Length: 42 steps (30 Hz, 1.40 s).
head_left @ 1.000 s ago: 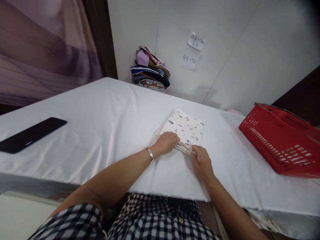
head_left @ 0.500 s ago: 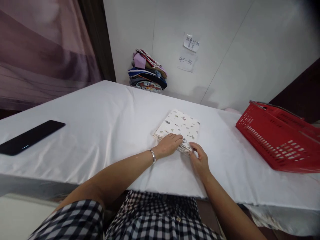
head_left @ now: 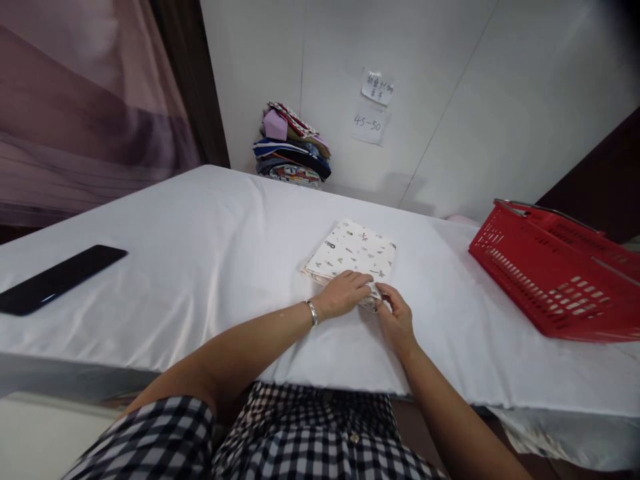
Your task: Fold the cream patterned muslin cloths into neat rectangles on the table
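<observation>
A folded white cloth (head_left: pixel 357 248) with a small scattered print lies on the white-covered table (head_left: pixel 200 267), its layered edge facing me. My left hand (head_left: pixel 345 293), a silver bangle at the wrist, is bent over the near edge close to the right corner; its thumb is hidden. At that corner my right hand (head_left: pixel 397 317) pinches the layers between thumb and forefinger. The fingertips of both hands are close together there, and the cloth's corner between them is partly covered.
To the right stands a red plastic basket (head_left: pixel 575 280) with a metal handle. A dark phone-like slab (head_left: pixel 60 279) lies at the left. A pile of folded fabrics (head_left: pixel 293 147) is against the wall, beside paper signs (head_left: pixel 371 123).
My left hand has slid slightly right along the near edge, closer to my right hand. The near right corner looks more bunched between the fingers. The view has shifted a little.
</observation>
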Motion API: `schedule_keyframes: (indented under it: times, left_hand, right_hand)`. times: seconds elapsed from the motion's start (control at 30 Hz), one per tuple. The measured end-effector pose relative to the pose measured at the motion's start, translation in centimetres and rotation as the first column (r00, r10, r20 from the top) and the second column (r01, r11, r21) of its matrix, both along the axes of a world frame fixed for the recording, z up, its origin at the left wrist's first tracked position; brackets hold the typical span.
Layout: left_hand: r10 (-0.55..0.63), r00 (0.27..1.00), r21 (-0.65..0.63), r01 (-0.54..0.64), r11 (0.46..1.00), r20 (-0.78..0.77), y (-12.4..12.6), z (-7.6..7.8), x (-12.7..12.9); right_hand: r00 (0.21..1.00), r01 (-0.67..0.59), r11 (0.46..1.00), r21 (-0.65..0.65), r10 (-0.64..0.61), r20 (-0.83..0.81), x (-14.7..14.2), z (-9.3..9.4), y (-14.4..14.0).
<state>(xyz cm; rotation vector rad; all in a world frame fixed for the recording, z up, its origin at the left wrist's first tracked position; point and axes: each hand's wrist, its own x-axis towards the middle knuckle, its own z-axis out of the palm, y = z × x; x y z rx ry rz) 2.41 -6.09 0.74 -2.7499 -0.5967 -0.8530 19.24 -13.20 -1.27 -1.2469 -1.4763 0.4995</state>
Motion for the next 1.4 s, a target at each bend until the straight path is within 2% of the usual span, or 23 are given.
schedule_keyframes:
  times: [0.13,0.27,0.5,0.77,0.93,1.07,1.4]
  left_hand:
    - [0.044,0.994,-0.086,-0.035,0.996,0.105,0.2,0.2,0.1]
    - [0.045,0.99,-0.138,-0.027,0.99,0.135,0.2,0.2,0.1]
    - [0.005,0.995,-0.114,0.006,0.993,0.096,0.0,-0.2,0.3]
    - [0.039,0.993,-0.125,-0.024,0.992,0.113,-0.1,0.1,0.4]
    - [-0.009,0.999,-0.096,0.013,0.995,0.046,-0.2,0.2,0.5]
    - [0.002,1.0,-0.125,-0.004,0.992,-0.011,-0.3,0.5,0.8]
    - [-0.041,0.999,-0.133,0.044,0.99,0.026,-1.1,0.5,0.8]
  right_hand:
    - [0.999,0.01,1.0,-0.008,-0.01,-0.04,0.0,0.0,0.1]
    - [0.997,0.077,0.997,0.012,-0.077,0.02,-0.2,0.0,0.2]
    - [0.998,0.057,0.998,0.024,-0.057,0.007,-0.2,0.0,0.4]
    - [0.997,0.056,0.998,-0.007,-0.056,-0.053,-0.1,-0.1,0.3]
    - [0.998,0.04,0.999,0.004,-0.04,-0.054,-0.1,-0.1,0.3]
    - [0.998,0.026,1.0,-0.003,-0.027,-0.055,-0.1,-0.2,0.3]
    - [0.998,0.028,0.999,0.015,-0.029,0.051,-0.3,0.5,0.2]
